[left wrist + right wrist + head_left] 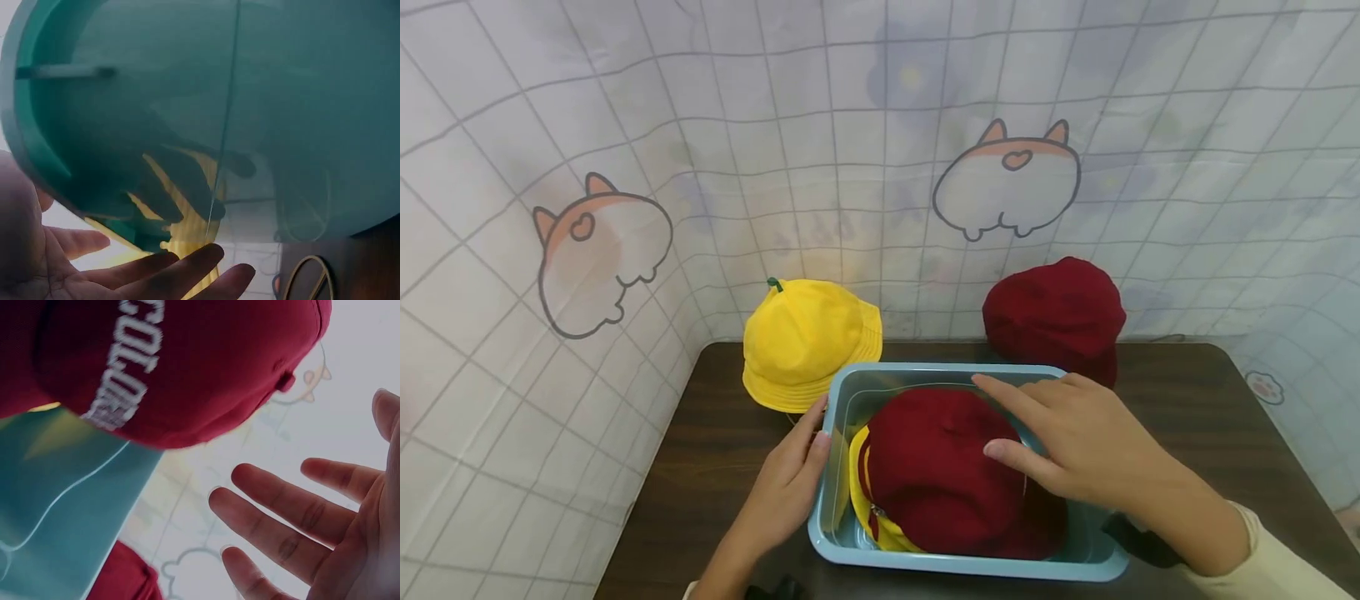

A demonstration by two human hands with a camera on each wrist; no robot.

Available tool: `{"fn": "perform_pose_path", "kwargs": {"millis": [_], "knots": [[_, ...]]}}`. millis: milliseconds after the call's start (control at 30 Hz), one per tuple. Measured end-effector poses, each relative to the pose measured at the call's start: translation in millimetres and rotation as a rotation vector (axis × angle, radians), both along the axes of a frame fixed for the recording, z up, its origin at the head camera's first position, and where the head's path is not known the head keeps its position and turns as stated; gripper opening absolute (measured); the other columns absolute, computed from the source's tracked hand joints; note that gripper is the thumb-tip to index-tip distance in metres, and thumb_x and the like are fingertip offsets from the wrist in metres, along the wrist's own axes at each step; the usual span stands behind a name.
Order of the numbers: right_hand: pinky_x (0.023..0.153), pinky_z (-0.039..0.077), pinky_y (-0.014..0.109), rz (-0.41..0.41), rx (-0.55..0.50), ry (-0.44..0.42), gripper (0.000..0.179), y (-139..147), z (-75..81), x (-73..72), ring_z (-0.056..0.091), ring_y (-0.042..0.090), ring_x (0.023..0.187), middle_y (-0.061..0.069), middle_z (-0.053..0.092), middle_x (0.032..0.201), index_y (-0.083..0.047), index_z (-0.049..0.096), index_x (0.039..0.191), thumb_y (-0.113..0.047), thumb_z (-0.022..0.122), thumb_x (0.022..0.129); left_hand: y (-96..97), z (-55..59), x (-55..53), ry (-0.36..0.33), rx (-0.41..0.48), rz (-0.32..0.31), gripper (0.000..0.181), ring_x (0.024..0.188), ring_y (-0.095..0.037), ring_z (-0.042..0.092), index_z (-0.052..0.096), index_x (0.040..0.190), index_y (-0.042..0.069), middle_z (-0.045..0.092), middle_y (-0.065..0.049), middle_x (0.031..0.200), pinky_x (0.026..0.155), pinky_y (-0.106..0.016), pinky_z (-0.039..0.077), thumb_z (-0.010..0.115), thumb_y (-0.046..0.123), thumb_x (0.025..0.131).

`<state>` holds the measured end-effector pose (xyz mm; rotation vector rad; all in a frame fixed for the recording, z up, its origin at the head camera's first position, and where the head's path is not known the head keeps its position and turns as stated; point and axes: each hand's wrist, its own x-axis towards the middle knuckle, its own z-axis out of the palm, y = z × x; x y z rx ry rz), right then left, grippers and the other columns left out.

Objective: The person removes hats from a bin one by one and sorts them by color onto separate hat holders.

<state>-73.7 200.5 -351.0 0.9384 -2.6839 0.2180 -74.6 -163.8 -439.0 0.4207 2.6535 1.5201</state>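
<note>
Below the centre of the head view, a dark red cloth cap lay crown up inside a light blue rectangular plastic basin, its brim towards the basin's lower right corner. Under its left edge showed a yellow cloth hat, mostly covered. The right wrist view, at upper left, gave the cap's white raised lettering.

At the basin's left side, the person's left hand rested against the outer wall with fingers extended, grasping nothing. Over the basin's right half, the right hand hovered with fingers spread and released, apart from the cap in the right wrist view.

For good handling of the cap, the left hand seemed well placed to brace the basin; light, flat pressure would likely serve better than a squeeze. The right hand would do best to touch the crown with spread fingertips, gently enough not to crush it, and to tuck the brim inside the rim without bunching the yellow layer beneath.

Farther out, a yellow cloth bucket hat with a green stem sat beyond the basin's upper left corner, and a second dark red cloth cap behind its upper right, both on a dark brown wood-grain table. Behind hung a white grid-patterned sheet.
</note>
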Motion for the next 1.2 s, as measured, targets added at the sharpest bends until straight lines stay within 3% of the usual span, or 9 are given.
{"fn": "perform_pose_path", "kwargs": {"millis": [233,533,933,1200], "knots": [[0.091,0.057,0.044,0.02,0.04,-0.038,0.066,-23,8.4,-3.8,0.07,0.01,0.098,-0.012,0.076,0.108,-0.029,0.052,0.15,-0.063,0.06,0.094,7.3,-1.7,-0.4,-0.077,-0.052,0.019,0.057,0.15,-0.024,0.037,0.024,0.163,0.031,0.034,0.004,0.165,0.12,-0.058,0.031,0.041,0.043,0.11],[0.087,0.057,0.039,0.066,0.087,-0.062,0.064,-40,5.9,-14.2,0.07,0.011,0.101,-0.01,0.075,0.113,-0.03,0.053,0.15,-0.067,0.05,0.097,8.2,-5.1,0.9,-0.112,-0.063,0.034,0.057,0.148,-0.027,0.04,0.021,0.163,0.038,0.036,0.001,0.164,0.12,-0.059,0.031,0.037,0.049,0.109],[0.084,0.057,0.04,0.126,0.12,-0.107,0.061,-54,-6.8,-24.3,0.069,0.013,0.091,-0.007,0.075,0.105,-0.027,0.062,0.14,-0.069,0.048,0.097,11.1,-7.7,5.0,-0.055,-0.027,0.031,0.054,0.147,-0.029,0.041,0.023,0.163,0.035,0.038,-0.003,0.164,0.118,-0.061,0.032,0.038,0.038,0.112],[0.08,0.056,0.034,0.167,0.117,-0.089,0.047,-59,-12.7,-25.0,0.069,0.011,0.088,-0.008,0.075,0.102,-0.027,0.069,0.128,-0.059,0.062,0.095,11.2,-7.0,6.5,-0.052,-0.01,0.043,0.053,0.143,-0.03,0.045,0.025,0.163,0.034,0.042,-0.007,0.161,0.116,-0.062,0.035,0.039,0.034,0.112]]}}
